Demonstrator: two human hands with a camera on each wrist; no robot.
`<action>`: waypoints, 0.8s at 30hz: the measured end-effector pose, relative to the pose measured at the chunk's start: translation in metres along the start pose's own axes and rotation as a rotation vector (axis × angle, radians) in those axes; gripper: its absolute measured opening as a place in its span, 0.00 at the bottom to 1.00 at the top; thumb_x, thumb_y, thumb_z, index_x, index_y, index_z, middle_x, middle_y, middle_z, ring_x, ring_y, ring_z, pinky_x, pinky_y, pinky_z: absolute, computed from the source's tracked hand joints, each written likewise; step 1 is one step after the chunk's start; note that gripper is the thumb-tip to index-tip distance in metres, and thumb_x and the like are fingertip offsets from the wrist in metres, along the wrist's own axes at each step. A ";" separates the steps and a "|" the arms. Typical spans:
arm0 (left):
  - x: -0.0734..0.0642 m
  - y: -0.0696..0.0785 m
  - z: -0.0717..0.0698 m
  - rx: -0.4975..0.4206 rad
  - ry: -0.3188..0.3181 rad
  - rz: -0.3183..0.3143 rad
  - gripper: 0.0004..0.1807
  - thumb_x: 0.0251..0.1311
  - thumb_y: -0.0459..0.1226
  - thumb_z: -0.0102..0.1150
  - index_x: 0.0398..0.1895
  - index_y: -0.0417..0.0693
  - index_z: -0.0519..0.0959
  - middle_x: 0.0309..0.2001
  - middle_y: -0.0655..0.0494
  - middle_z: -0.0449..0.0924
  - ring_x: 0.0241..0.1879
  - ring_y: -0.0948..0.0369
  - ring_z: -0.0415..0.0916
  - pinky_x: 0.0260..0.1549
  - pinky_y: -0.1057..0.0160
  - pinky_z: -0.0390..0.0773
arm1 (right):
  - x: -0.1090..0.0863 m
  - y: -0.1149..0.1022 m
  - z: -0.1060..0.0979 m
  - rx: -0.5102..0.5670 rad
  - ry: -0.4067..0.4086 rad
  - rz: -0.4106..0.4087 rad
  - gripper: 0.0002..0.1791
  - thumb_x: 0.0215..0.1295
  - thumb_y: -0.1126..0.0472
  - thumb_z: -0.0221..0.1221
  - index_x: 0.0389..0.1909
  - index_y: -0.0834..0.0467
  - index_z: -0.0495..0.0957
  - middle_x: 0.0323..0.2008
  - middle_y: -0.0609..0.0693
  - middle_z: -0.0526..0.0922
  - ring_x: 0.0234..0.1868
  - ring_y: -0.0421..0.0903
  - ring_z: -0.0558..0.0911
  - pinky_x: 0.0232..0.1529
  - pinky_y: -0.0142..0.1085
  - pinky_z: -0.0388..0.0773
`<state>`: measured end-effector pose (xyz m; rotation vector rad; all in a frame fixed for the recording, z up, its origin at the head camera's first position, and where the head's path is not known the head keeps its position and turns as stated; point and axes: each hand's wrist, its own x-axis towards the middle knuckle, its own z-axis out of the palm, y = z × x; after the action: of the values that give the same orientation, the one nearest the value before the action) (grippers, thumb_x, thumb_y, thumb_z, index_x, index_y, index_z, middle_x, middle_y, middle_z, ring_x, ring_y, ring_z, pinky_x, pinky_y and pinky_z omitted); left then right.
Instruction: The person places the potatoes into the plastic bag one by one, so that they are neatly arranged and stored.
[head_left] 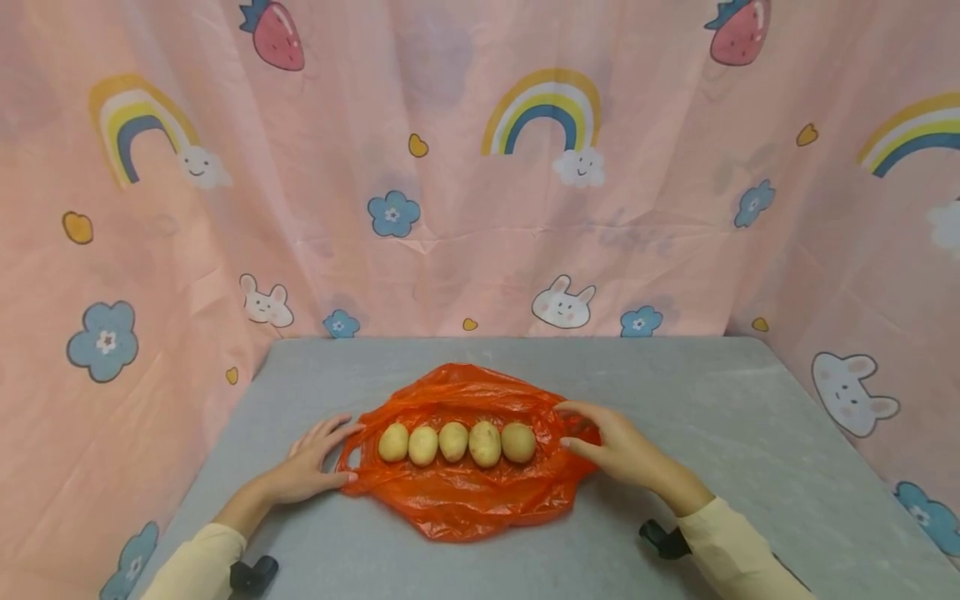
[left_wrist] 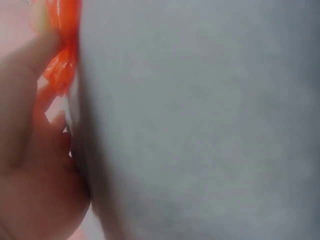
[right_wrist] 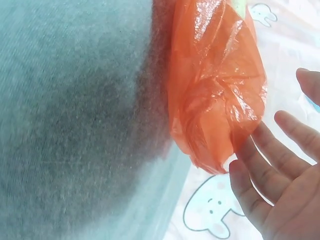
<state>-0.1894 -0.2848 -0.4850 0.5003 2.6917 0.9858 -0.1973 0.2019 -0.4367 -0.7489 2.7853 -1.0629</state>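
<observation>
An orange-red plastic bag lies spread on the grey table. Across its middle, several pale potatoes sit in a row, the rightmost one browner. My left hand is at the bag's left end, thumb and fingers apart and touching its edge near a handle hole. In the left wrist view, the thumb lies against the crumpled bag. At the other end, my right hand has its fingers spread around the bag's right edge. The right wrist view has these fingers loosely extended beside the film.
The grey table extends behind and to both sides of the bag. A pink curtain with rainbows, rabbits and flowers surrounds it at the back and sides. Black wrist mounts sit below both forearms.
</observation>
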 end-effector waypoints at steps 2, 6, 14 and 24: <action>0.000 0.000 -0.001 0.001 0.000 0.001 0.39 0.62 0.50 0.66 0.74 0.53 0.66 0.78 0.39 0.53 0.76 0.33 0.45 0.63 0.21 0.43 | -0.001 0.000 -0.001 0.006 0.002 0.004 0.26 0.69 0.55 0.63 0.64 0.63 0.74 0.54 0.58 0.84 0.50 0.53 0.82 0.52 0.52 0.81; 0.000 0.002 -0.006 0.008 -0.001 0.002 0.38 0.64 0.52 0.64 0.74 0.53 0.65 0.77 0.38 0.57 0.75 0.33 0.50 0.63 0.20 0.47 | -0.002 0.001 -0.004 0.005 0.008 0.004 0.26 0.69 0.55 0.64 0.64 0.63 0.74 0.54 0.57 0.84 0.50 0.53 0.83 0.51 0.50 0.81; -0.004 0.009 -0.013 -0.134 -0.001 -0.056 0.36 0.68 0.47 0.61 0.76 0.49 0.62 0.77 0.36 0.57 0.76 0.33 0.51 0.69 0.27 0.53 | -0.004 0.001 -0.005 0.002 0.016 -0.024 0.24 0.69 0.58 0.63 0.63 0.63 0.75 0.56 0.58 0.84 0.50 0.54 0.84 0.52 0.51 0.81; -0.008 0.010 -0.016 -0.128 0.064 -0.041 0.34 0.70 0.46 0.59 0.76 0.48 0.63 0.73 0.36 0.66 0.73 0.34 0.60 0.68 0.30 0.58 | -0.008 0.004 -0.011 0.012 0.060 0.018 0.27 0.68 0.55 0.64 0.65 0.62 0.74 0.56 0.59 0.83 0.49 0.54 0.83 0.52 0.55 0.80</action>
<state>-0.1853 -0.2899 -0.4650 0.3928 2.6602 1.1721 -0.1943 0.2145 -0.4318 -0.7004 2.8267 -1.1167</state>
